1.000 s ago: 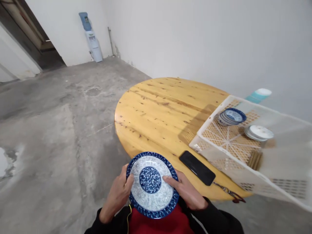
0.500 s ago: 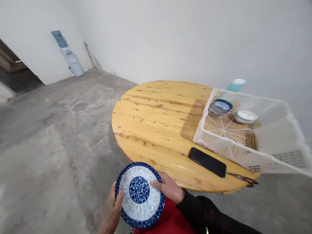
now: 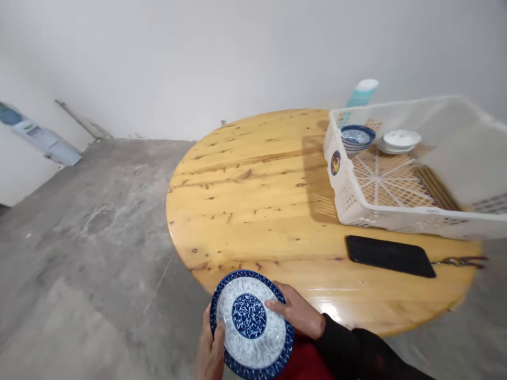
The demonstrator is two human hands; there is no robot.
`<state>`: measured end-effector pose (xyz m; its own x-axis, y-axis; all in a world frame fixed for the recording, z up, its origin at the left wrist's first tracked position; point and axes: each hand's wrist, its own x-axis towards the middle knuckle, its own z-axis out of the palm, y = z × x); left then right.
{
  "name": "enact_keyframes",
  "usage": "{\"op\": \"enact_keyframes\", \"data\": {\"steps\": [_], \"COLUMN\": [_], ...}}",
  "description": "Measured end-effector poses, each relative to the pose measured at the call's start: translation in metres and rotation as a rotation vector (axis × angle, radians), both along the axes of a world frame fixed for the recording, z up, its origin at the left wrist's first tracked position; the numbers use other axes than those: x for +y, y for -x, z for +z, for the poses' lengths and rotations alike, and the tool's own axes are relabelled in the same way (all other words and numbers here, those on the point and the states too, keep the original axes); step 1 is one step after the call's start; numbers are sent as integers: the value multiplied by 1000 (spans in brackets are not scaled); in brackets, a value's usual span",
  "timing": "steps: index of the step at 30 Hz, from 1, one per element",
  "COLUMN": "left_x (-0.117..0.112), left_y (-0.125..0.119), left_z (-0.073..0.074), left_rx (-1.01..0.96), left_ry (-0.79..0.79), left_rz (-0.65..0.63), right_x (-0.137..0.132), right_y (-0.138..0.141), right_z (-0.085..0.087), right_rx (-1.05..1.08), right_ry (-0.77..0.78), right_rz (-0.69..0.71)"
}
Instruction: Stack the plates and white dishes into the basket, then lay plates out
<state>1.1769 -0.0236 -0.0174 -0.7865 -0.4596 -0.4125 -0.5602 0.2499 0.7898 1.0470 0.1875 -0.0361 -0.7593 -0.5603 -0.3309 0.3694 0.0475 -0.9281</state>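
A blue and white patterned plate (image 3: 252,323) is held in front of me, just off the near edge of the round wooden table (image 3: 269,206). My left hand (image 3: 210,352) grips its left rim with the thumb on top. My right hand (image 3: 295,312) holds the right rim, thumb laid on the plate's face. Both hands are closed on the plate.
A white plastic crate (image 3: 412,174) stands on the table's right side, holding a stack of blue bowls (image 3: 357,137) and white saucers (image 3: 401,140). A black phone (image 3: 390,256) lies near the front edge beside keys (image 3: 461,260). A teal bottle (image 3: 361,93) stands behind the crate. Bare concrete floor lies to the left.
The view has swung right, so the table and crate look closer and more central. The plate stays held in both hands, low in front of me.
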Motion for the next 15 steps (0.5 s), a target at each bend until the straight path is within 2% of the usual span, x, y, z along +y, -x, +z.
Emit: {"op": "enact_keyframes", "data": {"steps": [4, 9, 12, 15], "left_x": [-26, -40, -43, -47], "left_y": [40, 87, 116, 144], "left_z": [11, 26, 26, 19], "left_rx": [29, 27, 7, -6], "left_ry": [-24, -61, -26, -30], "left_rz": [-53, -203, -314, -443], "right_x": [-23, -29, -26, -27], "right_y": [18, 27, 25, 22], "right_z": [3, 2, -5, -8], "right_rx": [35, 91, 75, 37], "right_ry": [14, -57, -99, -127], "right_rz": [-79, -244, -381, -520]}}
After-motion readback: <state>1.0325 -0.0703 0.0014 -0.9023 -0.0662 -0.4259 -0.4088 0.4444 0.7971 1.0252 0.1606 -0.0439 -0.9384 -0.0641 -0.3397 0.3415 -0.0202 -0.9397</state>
